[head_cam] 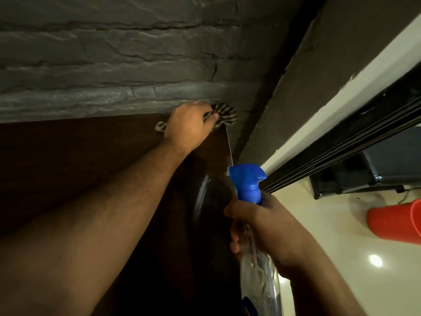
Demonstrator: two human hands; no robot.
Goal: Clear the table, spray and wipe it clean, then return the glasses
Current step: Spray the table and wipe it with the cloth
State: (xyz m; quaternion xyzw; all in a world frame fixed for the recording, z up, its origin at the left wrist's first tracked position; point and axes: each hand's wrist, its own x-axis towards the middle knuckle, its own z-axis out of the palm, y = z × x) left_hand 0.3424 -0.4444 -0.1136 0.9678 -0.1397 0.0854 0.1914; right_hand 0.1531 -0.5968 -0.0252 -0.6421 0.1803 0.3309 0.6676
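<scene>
My left hand reaches to the far right corner of the dark brown table and grips a striped black-and-white cloth, pressing it onto the tabletop against the wall. My right hand holds a clear spray bottle by its neck. Its blue trigger head points up toward the table's right edge. No glasses are in sight.
A rough grey stone wall rises behind the table. To the right run a dark pillar and black sliding-door tracks. An orange bucket lies on the glossy cream floor beside a black stand.
</scene>
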